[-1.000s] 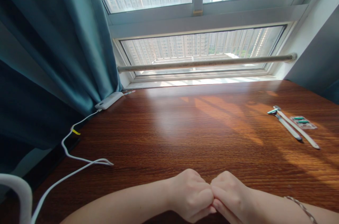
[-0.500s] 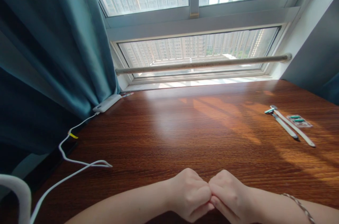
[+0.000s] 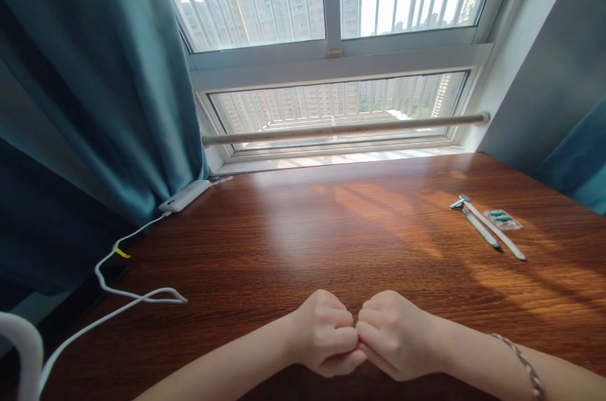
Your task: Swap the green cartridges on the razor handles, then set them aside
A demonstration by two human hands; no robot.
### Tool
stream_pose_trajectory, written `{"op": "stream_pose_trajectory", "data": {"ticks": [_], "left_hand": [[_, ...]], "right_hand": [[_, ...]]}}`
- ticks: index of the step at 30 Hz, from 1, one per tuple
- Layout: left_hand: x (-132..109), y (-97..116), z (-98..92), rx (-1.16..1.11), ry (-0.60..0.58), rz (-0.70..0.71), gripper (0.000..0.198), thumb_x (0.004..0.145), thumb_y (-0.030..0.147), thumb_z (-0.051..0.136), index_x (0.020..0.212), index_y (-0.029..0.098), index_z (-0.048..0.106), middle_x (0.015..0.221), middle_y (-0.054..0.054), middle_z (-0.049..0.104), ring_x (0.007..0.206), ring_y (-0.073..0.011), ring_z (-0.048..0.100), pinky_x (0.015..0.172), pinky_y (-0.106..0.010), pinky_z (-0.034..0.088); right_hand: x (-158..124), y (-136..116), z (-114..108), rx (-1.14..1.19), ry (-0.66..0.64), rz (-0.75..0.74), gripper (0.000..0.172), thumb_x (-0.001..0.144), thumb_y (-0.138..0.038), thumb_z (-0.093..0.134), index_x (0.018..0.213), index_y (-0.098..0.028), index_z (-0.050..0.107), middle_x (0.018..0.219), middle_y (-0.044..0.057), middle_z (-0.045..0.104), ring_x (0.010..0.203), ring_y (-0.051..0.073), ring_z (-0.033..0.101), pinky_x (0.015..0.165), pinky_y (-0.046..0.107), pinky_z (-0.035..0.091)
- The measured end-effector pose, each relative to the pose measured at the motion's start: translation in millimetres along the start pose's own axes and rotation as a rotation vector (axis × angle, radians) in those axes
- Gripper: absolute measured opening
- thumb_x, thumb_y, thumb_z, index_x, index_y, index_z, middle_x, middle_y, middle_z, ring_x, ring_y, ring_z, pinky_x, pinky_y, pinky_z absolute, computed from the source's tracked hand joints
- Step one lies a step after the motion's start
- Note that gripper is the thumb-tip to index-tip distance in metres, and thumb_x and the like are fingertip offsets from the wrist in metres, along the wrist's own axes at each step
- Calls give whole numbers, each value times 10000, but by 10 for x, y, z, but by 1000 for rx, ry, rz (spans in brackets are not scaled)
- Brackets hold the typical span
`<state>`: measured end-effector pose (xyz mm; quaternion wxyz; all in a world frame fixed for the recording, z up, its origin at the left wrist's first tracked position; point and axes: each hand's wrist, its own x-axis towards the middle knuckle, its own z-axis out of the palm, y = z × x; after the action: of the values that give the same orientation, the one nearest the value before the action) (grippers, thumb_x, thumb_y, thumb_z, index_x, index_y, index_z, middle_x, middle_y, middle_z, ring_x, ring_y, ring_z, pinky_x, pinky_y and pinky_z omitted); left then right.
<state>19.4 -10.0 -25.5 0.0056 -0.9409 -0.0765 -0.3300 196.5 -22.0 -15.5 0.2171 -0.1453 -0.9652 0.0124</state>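
Note:
My left hand [image 3: 327,335] and my right hand [image 3: 392,335] are both curled into fists, knuckles up, over the near edge of the wooden table [image 3: 265,249]. Their fingers and thumbs meet in the middle. No object shows in either fist, though the palms are turned out of sight. A braided bracelet [image 3: 521,363] circles my right wrist. Farther off to the right lie a razor [image 3: 479,228] and a long white handle [image 3: 495,230] side by side, their heads close together. Beside them rests a small clear pack [image 3: 504,220] with green pieces in it.
At the left edge a white power strip or adapter [image 3: 184,196] sits against a blue curtain [image 3: 118,104]. Its white cable [image 3: 142,297] loops along the table's left side, with a yellow tag [image 3: 122,253]. A rail [image 3: 350,129] crosses the window behind the table.
The camera view has tilted up and shifted right, so table items sit farther left. My fists stay closed and together, slightly higher in the picture.

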Motion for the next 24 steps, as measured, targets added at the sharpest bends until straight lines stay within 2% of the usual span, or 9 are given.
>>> {"op": "stream_pose_trajectory", "data": {"ticks": [3,6,9,11,13,15,18,21,24], "left_hand": [[29,-35,-71,72,-101,-7,352,820,271,383,484,183,328,407,39,370,355,-75,319,381,-260,206],[80,-47,-104,116,-179,-14,328,808,254,435,499,181,353,423,43,399,363,-68,358,387,-260,224],[194,-45,-87,143,-224,-6,321,823,265,433,518,182,378,431,42,431,373,-68,397,390,-254,247],[307,-42,-45,169,-244,9,324,840,278,413,531,182,394,434,39,455,383,-71,429,392,-253,254],[443,-39,22,188,-261,16,333,853,288,391,539,180,407,440,36,478,392,-74,462,394,-254,261],[594,-31,108,178,-282,-4,338,861,294,374,547,178,421,448,36,498,400,-77,491,392,-250,275],[821,-13,255,141,-348,-54,322,866,310,358,592,177,460,521,21,569,462,-91,558,402,-235,314],[1009,-5,396,111,-421,-118,275,856,330,381,658,177,496,616,8,631,515,-110,601,403,-224,339],[1122,-21,502,99,-479,-134,285,849,353,384,673,179,524,645,0,653,580,-141,633,422,-224,370]], "right_hand": [[-10,129,-293,-87,-24,103,248,856,-293,397,642,-187,461,571,-6,534,522,115,450,508,255,266],[-220,473,-585,-153,77,412,219,861,-302,423,713,-182,531,637,20,576,620,133,510,596,250,328],[-699,1037,-816,-263,187,808,210,821,-356,466,752,-196,585,730,34,625,715,165,557,673,264,371],[-1107,1425,-922,-368,241,1138,224,769,-411,496,737,-219,606,767,19,646,754,179,579,693,265,391],[-1503,1728,-979,-458,298,1314,311,766,-432,456,800,-173,624,786,86,651,763,235,589,675,318,404],[-1825,1921,-977,-511,318,1411,345,738,-410,471,848,-123,627,866,146,647,841,279,585,725,358,405],[-2138,2070,-885,-525,301,1508,444,682,-409,531,965,-76,605,917,187,643,924,323,573,794,402,391],[-2304,2174,-758,-503,294,1567,541,669,-446,536,1059,-72,568,966,200,637,944,334,574,807,420,394],[-2410,2278,-672,-460,301,1571,569,661,-474,538,1082,-93,558,979,181,644,929,311,590,782,389,421]]}}
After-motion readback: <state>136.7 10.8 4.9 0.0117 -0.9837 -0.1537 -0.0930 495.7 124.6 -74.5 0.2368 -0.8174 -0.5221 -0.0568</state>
